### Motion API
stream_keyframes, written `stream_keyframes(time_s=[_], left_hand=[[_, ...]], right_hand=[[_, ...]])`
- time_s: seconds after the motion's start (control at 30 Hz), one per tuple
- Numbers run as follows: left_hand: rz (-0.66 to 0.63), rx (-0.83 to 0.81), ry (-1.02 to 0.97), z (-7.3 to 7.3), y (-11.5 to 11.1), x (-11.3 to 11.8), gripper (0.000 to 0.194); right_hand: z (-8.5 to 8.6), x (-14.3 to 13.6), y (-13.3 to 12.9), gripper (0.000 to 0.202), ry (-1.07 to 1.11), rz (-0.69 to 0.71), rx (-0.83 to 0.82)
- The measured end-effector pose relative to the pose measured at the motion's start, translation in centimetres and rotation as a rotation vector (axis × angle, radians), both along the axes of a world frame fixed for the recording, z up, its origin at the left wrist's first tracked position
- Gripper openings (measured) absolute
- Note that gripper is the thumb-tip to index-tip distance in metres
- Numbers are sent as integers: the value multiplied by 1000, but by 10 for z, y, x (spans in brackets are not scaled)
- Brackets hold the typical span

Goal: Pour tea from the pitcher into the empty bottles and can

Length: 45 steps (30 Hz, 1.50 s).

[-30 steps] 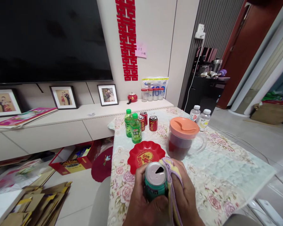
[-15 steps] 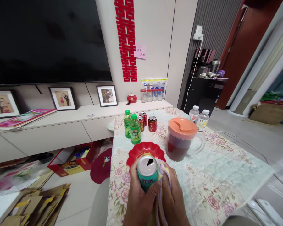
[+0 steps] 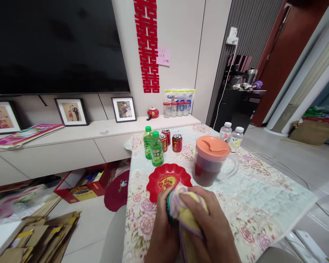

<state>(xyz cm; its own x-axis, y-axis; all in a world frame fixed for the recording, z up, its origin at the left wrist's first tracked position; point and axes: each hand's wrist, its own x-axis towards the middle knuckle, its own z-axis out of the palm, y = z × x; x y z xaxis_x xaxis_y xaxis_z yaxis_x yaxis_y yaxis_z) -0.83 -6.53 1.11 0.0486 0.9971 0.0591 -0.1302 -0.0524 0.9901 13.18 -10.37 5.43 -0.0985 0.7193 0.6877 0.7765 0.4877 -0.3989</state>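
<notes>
Can [image 3: 169,210] at lower centre is clasped by left hand [image 3: 163,231]; right hand [image 3: 213,216] grips cloth [image 3: 188,217] against its top. Wiping seems in hand; next move needs steady hold.

A yellow cloth with lavender edging [image 3: 190,218] and the left grip [image 3: 162,226] hide most of the teal metal can [image 3: 169,209]. The right grip [image 3: 212,215] covers part of the cloth. The scalloped red plate's [image 3: 154,183] near rim disappears behind both. The wide black television screen [image 3: 55,47] runs past the top and left edges. Writing on the pink paper note [image 3: 163,58] is too small to read.
</notes>
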Motion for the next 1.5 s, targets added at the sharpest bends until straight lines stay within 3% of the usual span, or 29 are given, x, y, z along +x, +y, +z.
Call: stream_keyframes(time_s=[0.1,0.23,0.37,0.5,0.63,0.73,0.93,1.0,1.13,1.3,1.5], left_hand=[[-38,78,33,-9,-4,3,45],[-37,178,52,-19,-10,10,43],[79,234,119,-29,-15,21,39],[131,257,163,-36,-17,27,37],[179,185,87,-35,-26,32,39],[164,111,20,-31,-30,34,43],[-48,-54,-131,-37,-13,22,62],[-49,-54,-120,-38,-11,19,65],[16,29,-55,-29,-18,19,42],[116,286,127,-14,-16,22,55],[-60,143,94,13,10,23,66]], right_hand=[[8,-1,1,34,-121,43,-111],[9,3,2,23,-71,78,-228],[3,6,3,21,-57,-9,-213],[-4,2,2,32,-163,-153,-124],[-9,9,-4,38,-364,-263,-79],[-9,17,-10,41,-448,-181,-80],[0,5,-6,27,-263,-88,71],[7,1,-4,28,-232,-67,61],[12,5,-1,28,-140,-112,92],[-4,18,6,32,33,-200,98],[-12,28,15,25,384,-153,-83]])
